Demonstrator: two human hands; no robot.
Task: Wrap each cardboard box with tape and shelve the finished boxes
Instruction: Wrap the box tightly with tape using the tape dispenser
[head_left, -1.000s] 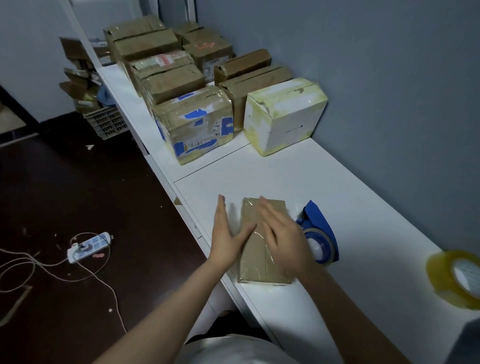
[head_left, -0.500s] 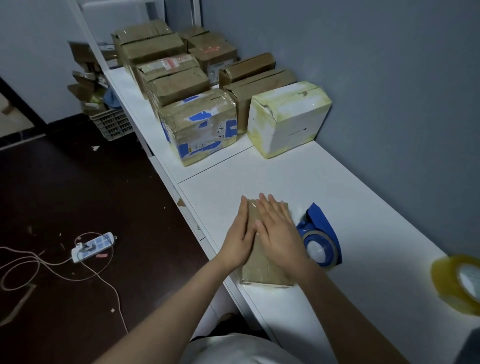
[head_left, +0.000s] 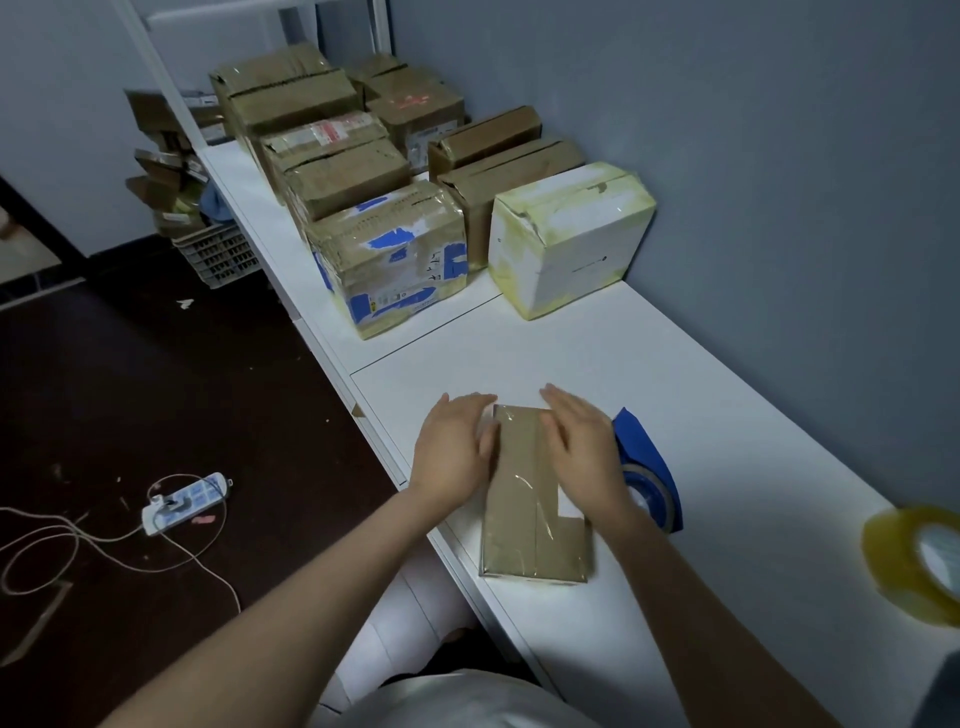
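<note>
White tabletop: the flat brown taped cardboard box lies at its near edge, flanked by left hand and right hand, fingers straight and together, nothing gripped; tape is best smoothed outward, firmly.

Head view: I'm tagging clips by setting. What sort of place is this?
Probably a small parcel-packing room: taped boxes lined up on a white counter, with a blue tape dispenser and a tape roll near the flat box.

Left hand: bare, forearm bare too.
Right hand: bare, forearm bare too.
Garment: plain pale grey-white cloth, near edge.
</note>
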